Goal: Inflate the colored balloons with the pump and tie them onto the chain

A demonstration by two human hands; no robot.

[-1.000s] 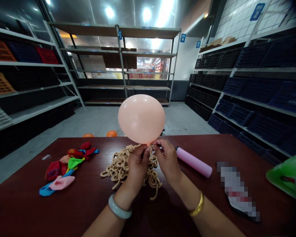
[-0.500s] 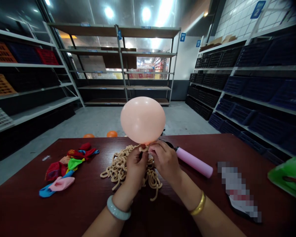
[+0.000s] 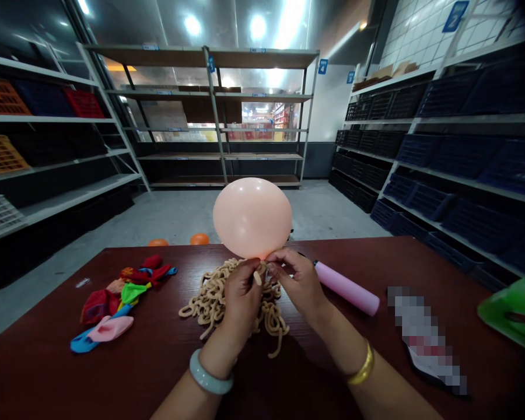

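Observation:
An inflated peach balloon (image 3: 252, 217) stands above the far edge of the table, its neck pointing down between my hands. My left hand (image 3: 244, 294) is closed, pinching at the neck, and a short end of thick tan cord sticks out by its thumb. With thumb and forefinger, my right hand (image 3: 295, 283) pinches at the cord beside the neck; the exact grip is partly hidden. Behind and below both hands lies a loose heap of the tan cord (image 3: 212, 294). A pink cylinder with a black end, perhaps a hand pump (image 3: 347, 289), rests right of my right hand.
Several uninflated balloons (image 3: 109, 328) in mixed colours lie on the left of the dark red table (image 3: 157, 379). To the right are a blurred-out packet (image 3: 424, 338) and a green object (image 3: 514, 312). Two orange balloons (image 3: 199, 239) show past the far edge; shelves (image 3: 262, 98) stand beyond.
The balloon has dropped slightly. My right hand's fingers have shifted and spread a little from the neck, and a cord end now points out by my left thumb.

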